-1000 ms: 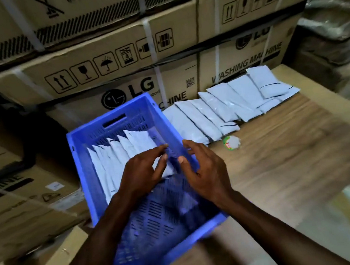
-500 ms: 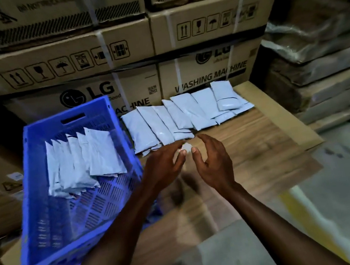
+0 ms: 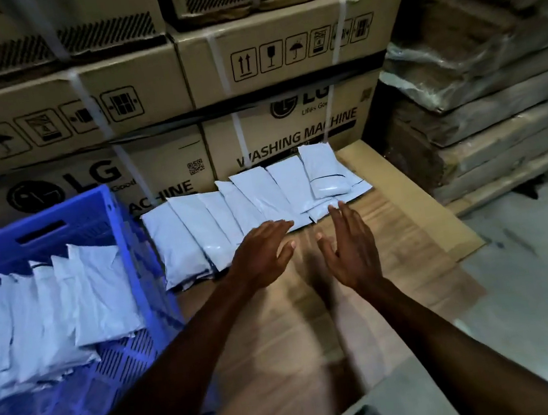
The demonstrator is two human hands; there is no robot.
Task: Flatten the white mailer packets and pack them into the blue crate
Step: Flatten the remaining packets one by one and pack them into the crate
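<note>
Stacked cardboard cartons printed with handling symbols are filling the background from 10 to 1 o'clock, and wrapped flat bundles are piling up at 3 o'clock. A wood-grain tabletop is carrying the work. A fanned row of white mailer packets is lying at 12 o'clock on the tabletop, each overlapping its neighbour, the rightmost one sitting on top of the others. The blue crate is standing at 9 o'clock, just beside the row, with more packets lying overlapped inside it.

The left hand is hovering over the near edge of the row, fingers straight and spread, gripping nothing. The right hand is reaching beside it with fingers extended, also holding nothing, its fingertips near the lower ends of the packets.

Judging from the overlap, pulling one packet from the middle is likely to drag its neighbours out of line or off the near edge. The packets look smooth, so a loose pinch may be letting one slip on the way to the crate.

Motion blur is softening both hands, so whether the fingertips are touching any packet cannot be told. The crate's near and left walls are cut off by the frame, and the number of packets underneath the overlaps is hidden.
</note>
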